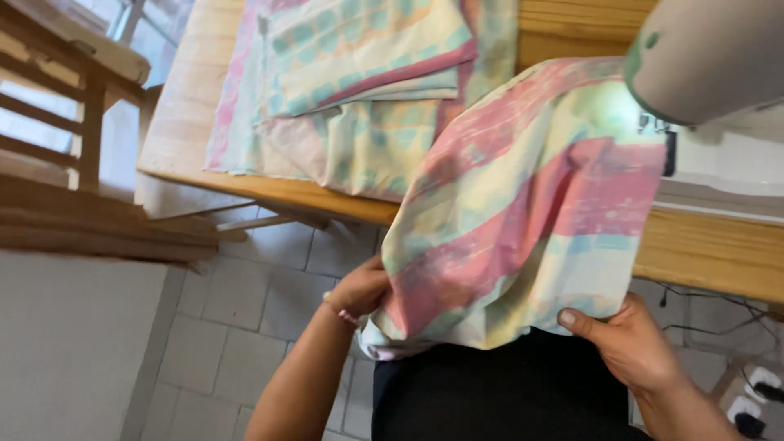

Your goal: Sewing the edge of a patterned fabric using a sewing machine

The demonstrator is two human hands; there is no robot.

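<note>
While both grip, left hand (359, 290) and right hand (625, 339) hold pastel fabric (523, 212).

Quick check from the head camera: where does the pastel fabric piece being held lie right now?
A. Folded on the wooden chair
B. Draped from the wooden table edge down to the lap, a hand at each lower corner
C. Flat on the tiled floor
B: the pastel fabric piece hangs over the wooden table edge, with the left hand and right hand gripping its lower end.

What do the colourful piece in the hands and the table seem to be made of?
The patterned piece looks like thin matte woven cloth, perhaps cotton: it drapes and creases softly where the left hand and right hand hold it. The table looks like pale wood with a smooth finish and visible grain.
</note>
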